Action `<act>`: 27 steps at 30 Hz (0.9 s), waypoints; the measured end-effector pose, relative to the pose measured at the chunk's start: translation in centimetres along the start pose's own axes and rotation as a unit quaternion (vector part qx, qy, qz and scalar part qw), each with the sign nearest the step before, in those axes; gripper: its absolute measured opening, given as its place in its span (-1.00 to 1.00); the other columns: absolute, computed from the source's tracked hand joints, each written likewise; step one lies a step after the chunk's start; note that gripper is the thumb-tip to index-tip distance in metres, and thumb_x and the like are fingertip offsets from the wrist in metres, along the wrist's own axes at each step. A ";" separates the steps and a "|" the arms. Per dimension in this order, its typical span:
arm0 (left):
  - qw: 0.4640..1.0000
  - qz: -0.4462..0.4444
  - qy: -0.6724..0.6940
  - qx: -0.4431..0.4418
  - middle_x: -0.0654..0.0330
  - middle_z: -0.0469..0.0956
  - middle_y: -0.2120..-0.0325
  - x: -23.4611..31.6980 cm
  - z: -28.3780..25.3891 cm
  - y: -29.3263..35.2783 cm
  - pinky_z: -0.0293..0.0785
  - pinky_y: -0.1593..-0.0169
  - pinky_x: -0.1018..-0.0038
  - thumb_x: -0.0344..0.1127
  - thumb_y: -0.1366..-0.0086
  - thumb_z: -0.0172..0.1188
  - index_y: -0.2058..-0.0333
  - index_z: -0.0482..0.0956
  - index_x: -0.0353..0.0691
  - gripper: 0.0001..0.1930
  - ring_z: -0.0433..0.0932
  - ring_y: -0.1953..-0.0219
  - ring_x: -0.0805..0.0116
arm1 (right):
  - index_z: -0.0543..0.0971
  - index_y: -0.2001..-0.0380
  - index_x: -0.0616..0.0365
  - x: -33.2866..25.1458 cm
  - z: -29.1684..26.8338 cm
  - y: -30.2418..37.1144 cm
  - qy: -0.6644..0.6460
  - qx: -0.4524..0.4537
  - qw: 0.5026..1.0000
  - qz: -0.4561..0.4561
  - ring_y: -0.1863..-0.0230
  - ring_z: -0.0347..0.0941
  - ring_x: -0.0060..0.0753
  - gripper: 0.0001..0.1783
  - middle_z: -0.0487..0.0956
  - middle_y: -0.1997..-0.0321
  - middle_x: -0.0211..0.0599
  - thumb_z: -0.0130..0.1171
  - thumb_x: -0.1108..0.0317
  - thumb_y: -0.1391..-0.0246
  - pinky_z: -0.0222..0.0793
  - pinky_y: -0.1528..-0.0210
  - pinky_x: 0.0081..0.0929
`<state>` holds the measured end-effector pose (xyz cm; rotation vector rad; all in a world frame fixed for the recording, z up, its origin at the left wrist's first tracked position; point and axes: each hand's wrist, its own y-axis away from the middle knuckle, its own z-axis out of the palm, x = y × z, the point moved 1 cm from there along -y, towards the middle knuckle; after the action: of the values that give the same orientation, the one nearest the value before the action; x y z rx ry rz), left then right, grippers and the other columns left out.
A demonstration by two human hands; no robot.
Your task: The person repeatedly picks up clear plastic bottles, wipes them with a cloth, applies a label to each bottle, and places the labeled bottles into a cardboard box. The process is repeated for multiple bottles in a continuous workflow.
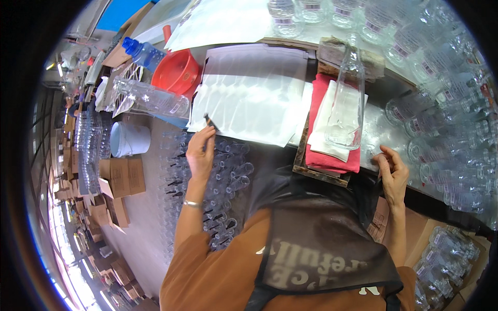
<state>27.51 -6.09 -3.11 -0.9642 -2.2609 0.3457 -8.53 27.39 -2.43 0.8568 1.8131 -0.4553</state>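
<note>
The bottle (348,98) is glossy glass, the cloth (332,163) matt.

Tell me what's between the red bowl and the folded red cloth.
Pale, flat sheets fill most of the stretch between the red bowl and the folded red cloth, as the head view shows.

Grey floor (141,233) beside a metal-topped worktable (377,122), bright windows (56,236) at far left

And there's a silvery band (192,203) gleaming just behind the left hand (200,150)! Farther back, a loose rust-brown left sleeve (182,259); behind the right hand (394,173), a matching right sleeve (409,285). Between them, a dark apron (327,217), black-edged, pale lettering across it, black strap (258,296) below!
</note>
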 end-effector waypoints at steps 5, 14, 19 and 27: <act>0.822 -0.331 0.464 0.009 0.19 0.67 0.28 5.1 2.3 -4.5 0.48 0.09 0.60 -0.30 -0.43 0.17 0.17 0.66 -0.37 -0.78 0.59 0.21 0.55 | 0.57 -0.02 0.36 0.0 -1.0 0.0 -0.073 0.014 0.997 0.032 0.29 0.60 -0.57 -0.69 0.70 0.29 -0.25 0.14 0.40 -0.28 0.41 0.33 -0.68; 0.923 0.308 0.213 -0.084 0.06 0.62 -0.06 24.0 8.0 -13.6 0.35 -0.31 0.15 -0.54 -0.18 0.33 0.16 0.68 -0.17 -0.76 0.54 -0.20 0.12 | 0.62 0.04 0.28 -2.9 -0.3 -0.6 -0.007 0.031 0.997 -0.074 0.55 0.41 -0.64 -0.69 0.65 0.39 -0.28 0.25 0.41 -0.16 0.32 0.47 -0.59; 0.915 0.342 0.146 -0.156 0.06 0.54 -0.16 22.3 8.3 -10.4 0.31 -0.33 0.09 -0.47 -0.08 0.39 0.21 0.66 -0.17 -0.75 0.41 -0.31 0.04 | 0.62 0.05 0.29 -3.0 -0.6 -0.9 -0.042 0.012 0.998 -0.040 0.52 0.42 -0.66 -0.69 0.68 0.33 -0.26 0.25 0.37 -0.17 0.33 0.45 -0.59; 0.928 0.143 0.305 -0.157 -0.14 0.29 -0.31 21.8 10.2 -12.2 0.40 -0.24 0.17 -0.35 -0.12 0.40 -0.04 0.62 -0.17 -0.54 0.35 -0.31 -0.11 | 0.42 -0.21 0.36 -8.2 2.5 -6.2 -0.069 -0.080 0.993 -0.047 0.48 0.44 -0.72 -0.45 0.64 -0.01 -0.20 0.23 0.30 -0.23 0.37 0.42 -0.65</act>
<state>2.82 1.20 4.87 -1.3511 -1.6276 -0.1913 -9.78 18.75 3.61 0.6173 1.7418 -0.4110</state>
